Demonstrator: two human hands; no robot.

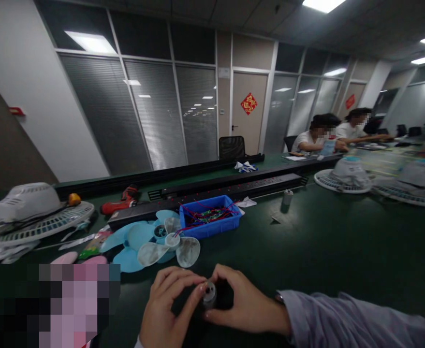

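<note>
A small grey metal cylinder, which looks like a little motor (209,300), stands upright between my hands near the table's front edge. Thumb and forefinger of my left hand (172,302) pinch its top rim from the left, where a dark spot shows on the end face. From the other side, my right hand (243,302) curls around it, with the thumb low and the fingertips near the top. Just beyond my left hand lie a clear fan blade (187,251) and a light-blue fan blade (139,234). Whether the cylinder's base touches the table is hidden.
A blue bin (212,228) holds circuit boards and red wires. Behind it run long black rails (270,182). A second metal cylinder (288,197) stands to the right. Fan housings (27,203) sit left and right, beside a red-black power drill (120,205). Two people sit at the far right.
</note>
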